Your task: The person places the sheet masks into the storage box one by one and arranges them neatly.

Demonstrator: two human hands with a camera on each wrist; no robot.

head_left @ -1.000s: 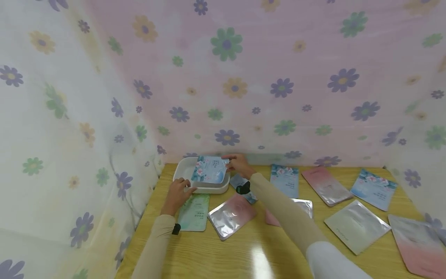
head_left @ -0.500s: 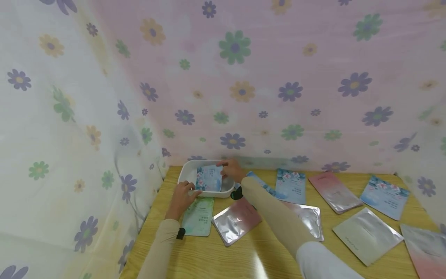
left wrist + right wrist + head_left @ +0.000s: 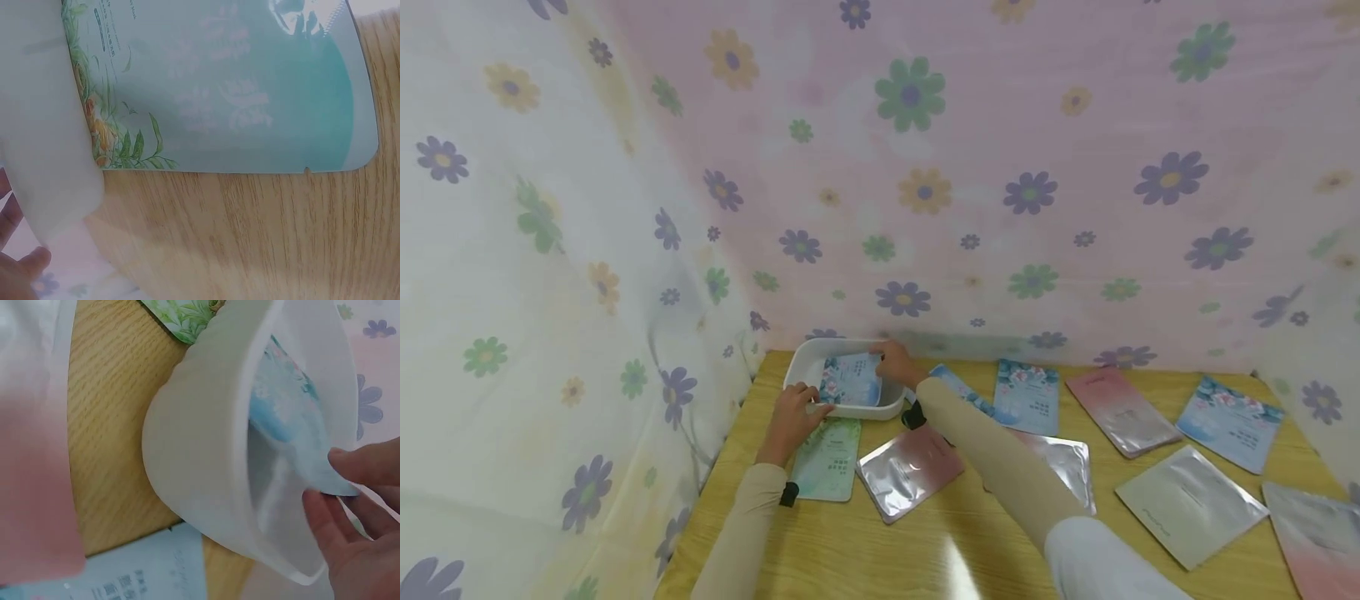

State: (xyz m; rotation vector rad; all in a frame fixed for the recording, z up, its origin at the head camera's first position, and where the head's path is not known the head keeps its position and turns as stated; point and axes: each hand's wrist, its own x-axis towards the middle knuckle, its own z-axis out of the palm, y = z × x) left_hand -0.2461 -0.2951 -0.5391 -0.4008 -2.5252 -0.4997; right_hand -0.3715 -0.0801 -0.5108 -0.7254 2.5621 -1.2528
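Floral-print curtains wall in a wood-grain counter, and on the left the left hand pinches the near rim of a white plastic tub! Just in front of it, 1 green leaf-print sachet lies flat. Inside the tub slants a blue floral sachet, its right edge pinched by the right hand's thumb and fingers! Rightward, 1 pink-and-silver sachet, then 7 more sachets, 2 partly covered by the right sleeve.
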